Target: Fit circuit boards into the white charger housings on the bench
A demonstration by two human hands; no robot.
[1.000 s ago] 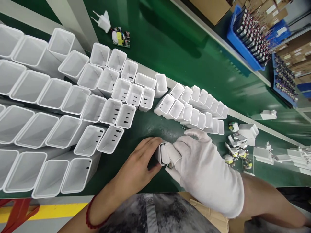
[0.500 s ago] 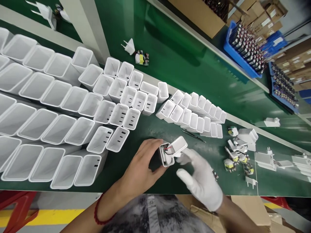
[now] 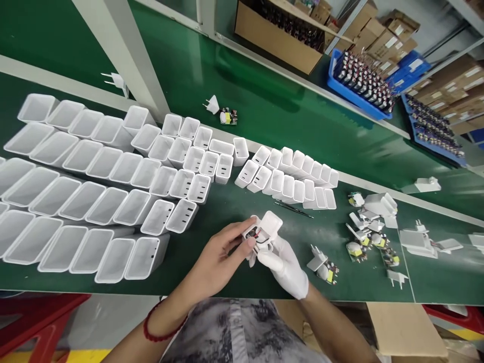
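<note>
Between both hands is a white plastic charger housing (image 3: 250, 229) with a circuit board and red and black wires showing at its mouth. Its white end cap (image 3: 271, 224) stands tilted beside the opening, joined by the wires. My left hand (image 3: 221, 257), bare, grips the housing from the left, thumb at the opening. My right hand (image 3: 285, 267), in a white glove, closes around the right side of the housing, under the cap. A plug cap with a circuit board (image 3: 325, 272) lies on the bench to the right of the gloved hand.
Rows of open white housings (image 3: 123, 206) cover the left bench. Smaller rows (image 3: 287, 186) stand behind my hands, with dark tweezers (image 3: 294, 208) before them. Circuit boards with plug caps (image 3: 365, 237) are piled at right. Blue trays (image 3: 363, 101) of parts stand on the back shelf.
My gloved right hand, apart with its fingers spread before, has closed on the housing. My left thumb has moved onto the opening. The camera view has shifted.
</note>
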